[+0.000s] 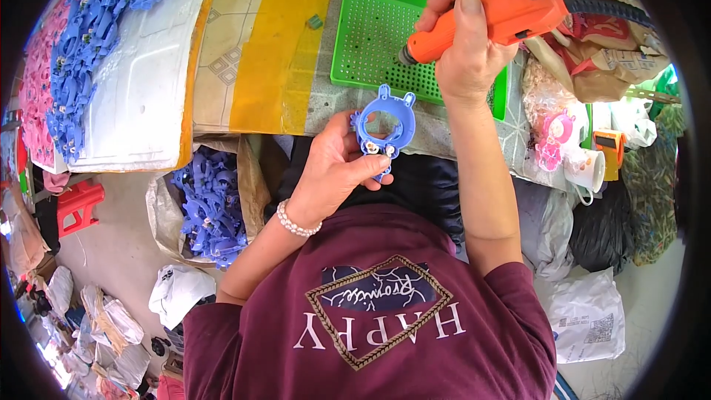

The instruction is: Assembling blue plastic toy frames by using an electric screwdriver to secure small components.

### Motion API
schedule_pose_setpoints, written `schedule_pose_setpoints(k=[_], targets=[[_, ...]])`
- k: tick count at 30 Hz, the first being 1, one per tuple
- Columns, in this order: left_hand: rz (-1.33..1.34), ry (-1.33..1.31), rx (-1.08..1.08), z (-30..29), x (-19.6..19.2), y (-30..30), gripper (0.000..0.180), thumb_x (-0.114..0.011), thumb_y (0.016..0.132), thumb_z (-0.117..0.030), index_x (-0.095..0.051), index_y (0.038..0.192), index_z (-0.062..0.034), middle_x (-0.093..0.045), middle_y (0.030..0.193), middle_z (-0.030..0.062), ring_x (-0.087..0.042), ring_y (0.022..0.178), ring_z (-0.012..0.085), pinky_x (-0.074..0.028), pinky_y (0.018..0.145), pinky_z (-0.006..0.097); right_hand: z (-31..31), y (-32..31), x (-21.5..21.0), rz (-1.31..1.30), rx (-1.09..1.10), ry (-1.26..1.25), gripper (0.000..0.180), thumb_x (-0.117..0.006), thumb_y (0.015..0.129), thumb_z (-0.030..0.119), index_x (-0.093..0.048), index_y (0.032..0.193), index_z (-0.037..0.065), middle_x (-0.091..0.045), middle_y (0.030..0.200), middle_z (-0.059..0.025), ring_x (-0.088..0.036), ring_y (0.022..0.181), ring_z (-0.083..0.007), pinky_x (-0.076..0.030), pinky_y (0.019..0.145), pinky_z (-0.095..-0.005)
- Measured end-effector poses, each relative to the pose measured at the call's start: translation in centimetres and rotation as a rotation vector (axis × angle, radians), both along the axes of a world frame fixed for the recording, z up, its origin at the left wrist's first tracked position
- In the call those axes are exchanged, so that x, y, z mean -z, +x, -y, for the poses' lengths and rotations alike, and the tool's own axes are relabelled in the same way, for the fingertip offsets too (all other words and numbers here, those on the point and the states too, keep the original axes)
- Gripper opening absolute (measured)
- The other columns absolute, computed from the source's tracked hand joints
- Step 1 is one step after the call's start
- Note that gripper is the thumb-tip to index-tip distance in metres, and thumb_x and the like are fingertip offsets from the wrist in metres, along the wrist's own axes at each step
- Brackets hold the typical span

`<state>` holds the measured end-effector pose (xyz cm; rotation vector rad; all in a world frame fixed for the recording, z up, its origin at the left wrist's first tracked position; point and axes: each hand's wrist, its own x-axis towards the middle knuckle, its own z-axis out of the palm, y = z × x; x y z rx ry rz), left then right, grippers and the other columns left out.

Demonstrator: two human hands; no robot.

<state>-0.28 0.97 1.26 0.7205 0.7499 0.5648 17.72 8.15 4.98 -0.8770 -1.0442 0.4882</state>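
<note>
Between the thumb and fingers of my left hand (341, 163) is a blue plastic part (391, 124), a round ring with two small ears at its top and small white pieces near its base. My right hand (474, 52) is wrapped around an orange electric screwdriver (496, 15), its dark tip pointing left and down over a green perforated tray (370, 37). The tip is apart from the blue part, up and to its right. A black coiled cord (611, 9) runs from the tool's back end to the right.
Blue plastic parts (111, 37) and pink ones (41, 111) lie heaped at the left on a white board (152, 81). A sack of blue parts (211, 204) stands below the table edge. A white cup (585, 172) and a pink toy-like piece (552, 137) are at the right. A red stool (80, 204) is at the left.
</note>
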Motion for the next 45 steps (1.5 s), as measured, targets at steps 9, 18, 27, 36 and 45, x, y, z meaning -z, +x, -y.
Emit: schedule_pose_setpoints(k=[9,18,27,36,45], targets=[[-0.022,0.006,0.002,0.0,-0.3,0.2,0.040,-0.064,0.077,-0.003,-0.043,0.112,0.0026,-0.061,0.088,0.0104,-0.064,0.066,0.0165,-0.053,0.052,0.024,0.5,0.0,-0.6,-0.013,-0.025,0.015,0.029,-0.056,0.084,0.021,-0.049,0.100,-0.001,-0.057,0.076,-0.0148,-0.054,0.054,-0.0191,-0.047,0.050,-0.0317],[-0.081,0.051,-0.002,-0.1,-0.2,0.5,0.034,-0.063,0.077,-0.002,-0.046,0.105,0.0044,-0.061,0.083,0.0091,-0.063,0.064,0.0153,-0.052,0.050,0.024,3.6,0.2,-3.6,-0.199,-0.223,0.045,0.053,-0.051,0.081,0.053,-0.049,0.109,0.008,-0.056,0.085,-0.0120,-0.049,0.065,-0.0196,-0.039,0.061,-0.0357],[-0.069,0.048,-0.013,-0.1,0.1,0.5,0.030,-0.063,0.077,-0.003,-0.049,0.104,0.0008,-0.061,0.083,0.0068,-0.063,0.062,0.0144,-0.052,0.050,0.023,8.3,-2.8,-4.4,-0.010,-0.333,-0.287,0.072,-0.053,0.073,0.069,-0.042,0.119,0.015,-0.050,0.086,-0.0070,-0.051,0.068,-0.0183,-0.039,0.066,-0.0351],[-0.043,0.037,-0.025,0.1,0.1,0.6,0.028,-0.064,0.077,-0.002,-0.048,0.101,0.0015,-0.061,0.080,0.0080,-0.062,0.061,0.0149,-0.052,0.049,0.023,8.9,-2.8,-2.8,-0.091,-0.434,-0.276,0.067,-0.056,0.075,0.063,-0.040,0.121,0.017,-0.051,0.091,-0.0053,-0.052,0.069,-0.0170,-0.039,0.065,-0.0340],[-0.036,0.046,-0.040,0.5,0.2,0.7,0.035,-0.064,0.078,-0.001,-0.048,0.109,0.0010,-0.063,0.090,0.0091,-0.066,0.066,0.0175,-0.054,0.052,0.023,8.9,-3.5,-2.3,-0.037,-0.355,-0.267,0.069,-0.057,0.073,0.064,-0.039,0.120,0.017,-0.051,0.086,-0.0057,-0.052,0.068,-0.0158,-0.039,0.064,-0.0326]])
